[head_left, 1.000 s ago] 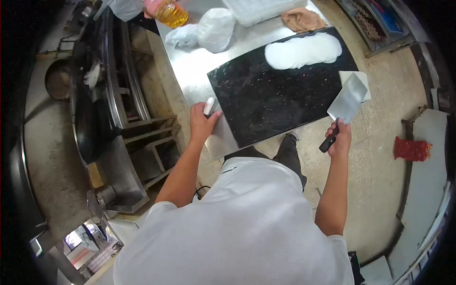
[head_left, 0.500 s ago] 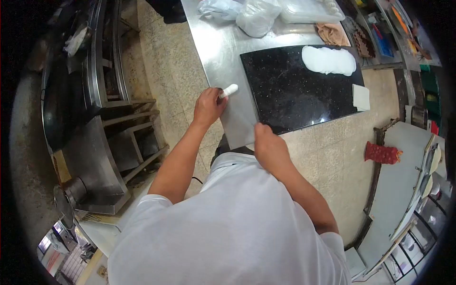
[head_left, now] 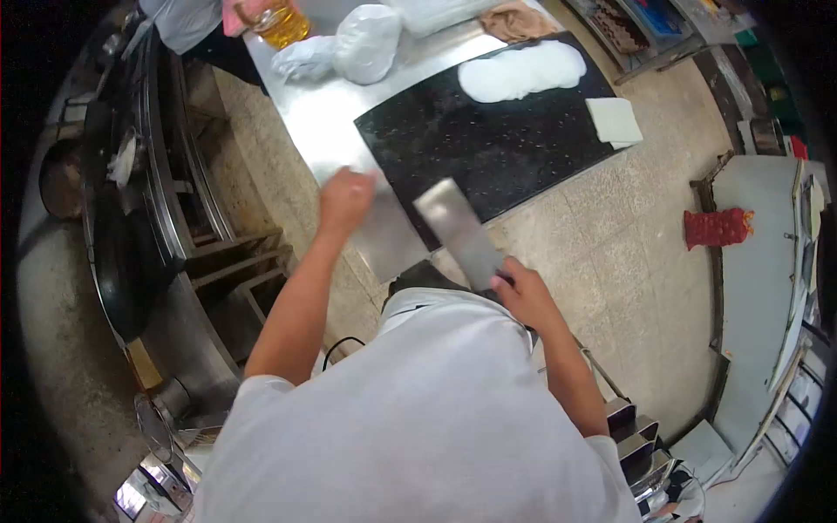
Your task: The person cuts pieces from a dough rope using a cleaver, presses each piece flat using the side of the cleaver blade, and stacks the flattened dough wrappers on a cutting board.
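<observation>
My right hand (head_left: 523,292) is closed round the handle of a wide-bladed cleaver (head_left: 458,228), held in front of my waist near the board's front edge. My left hand (head_left: 347,202) is closed over the left strip of the steel table (head_left: 305,139); whatever it holds is hidden and blurred. On the black speckled board (head_left: 488,157) lies a row of overlapping flat white rounds (head_left: 523,70), towards the back. A folded white cloth (head_left: 614,121) rests on the board's right corner.
Behind the board are white plastic bags (head_left: 366,44), a brown cloth (head_left: 516,22) and a bottle of yellow liquid (head_left: 283,23). Another person (head_left: 185,22) stands at the back left. Metal shelving lines the left; a red net bag (head_left: 717,227) is at the right.
The cleaver has swung from the board's right side to in front of my waist. The white piece seen earlier in my left hand no longer shows. The camera view has shifted.
</observation>
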